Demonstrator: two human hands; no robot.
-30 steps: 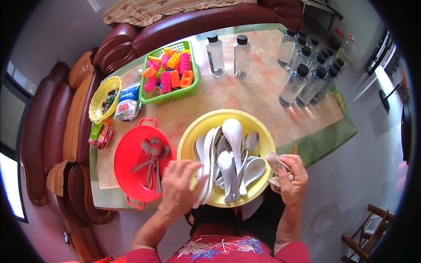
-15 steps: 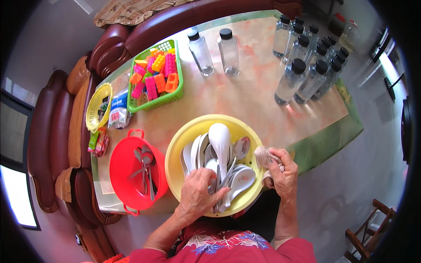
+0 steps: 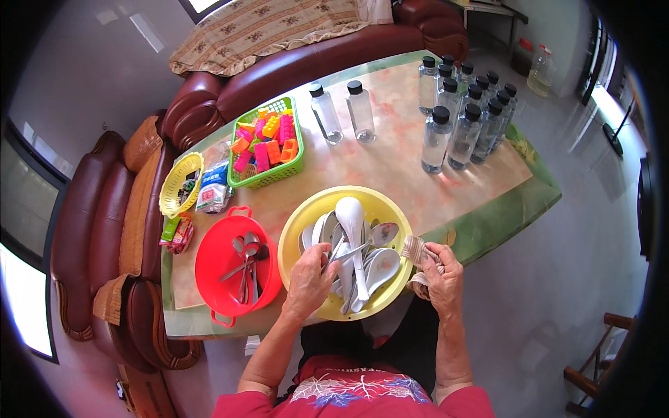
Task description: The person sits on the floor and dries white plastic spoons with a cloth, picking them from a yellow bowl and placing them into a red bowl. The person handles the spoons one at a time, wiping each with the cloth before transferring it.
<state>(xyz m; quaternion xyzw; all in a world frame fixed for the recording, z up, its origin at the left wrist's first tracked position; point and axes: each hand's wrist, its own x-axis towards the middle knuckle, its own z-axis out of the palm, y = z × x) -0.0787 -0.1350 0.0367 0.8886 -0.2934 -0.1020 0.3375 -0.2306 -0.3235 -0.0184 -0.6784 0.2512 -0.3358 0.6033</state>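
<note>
My left hand (image 3: 311,280) is closed at the near left of a yellow colander (image 3: 293,230), pinching a metal spoon (image 3: 353,251) whose bowl I cannot make out. White soup spoons (image 3: 380,270) and a large white ladle (image 3: 350,213) lie heaped in the colander, with some metal spoons among them. At the colander's right rim, my right hand (image 3: 444,276) grips a striped cloth (image 3: 417,252) that hangs in folds. A red basin (image 3: 214,265) with two handles stands left of the colander; several metal spoons (image 3: 249,259) rest inside it.
A green basket (image 3: 268,178) of toy blocks, a yellow basket (image 3: 167,198) and some packets (image 3: 214,188) stand at the far left. Two clear bottles (image 3: 360,115) are at the back; several more (image 3: 463,136) crowd the far right. A wooden stool (image 3: 592,376) is on the floor, lower right.
The view has shifted, showing more of the sofa. My left hand has risen from the pile with the metal spoon. My right hand keeps the cloth beside the colander's rim.
</note>
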